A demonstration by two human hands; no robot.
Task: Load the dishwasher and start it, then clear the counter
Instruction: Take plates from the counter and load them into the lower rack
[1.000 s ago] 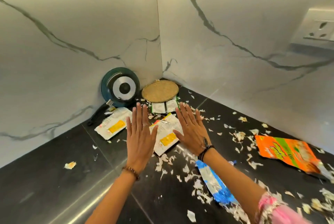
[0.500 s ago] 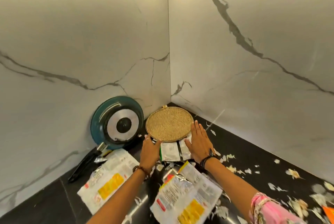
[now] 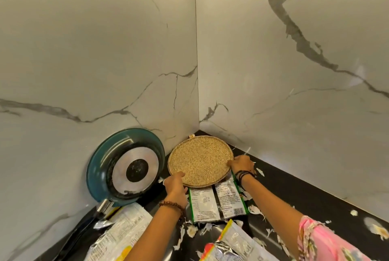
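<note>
1. I had my left hand (image 3: 175, 184) gripping the near-left rim of the woven round mat (image 3: 201, 164), which lay in the corner of the black worktop (image 3: 299, 193).
2. My right hand (image 3: 242, 165) pinched the mat's right edge; the two-sided hold looked meant to lift it level.
3. The teal frying pan (image 3: 126, 167) leaned upturned against the marble wall, just beside the mat.
4. Green-edged packets (image 3: 217, 202) lay partly under the mat's near rim; torn wrappers and peelings littered the worktop.
</note>
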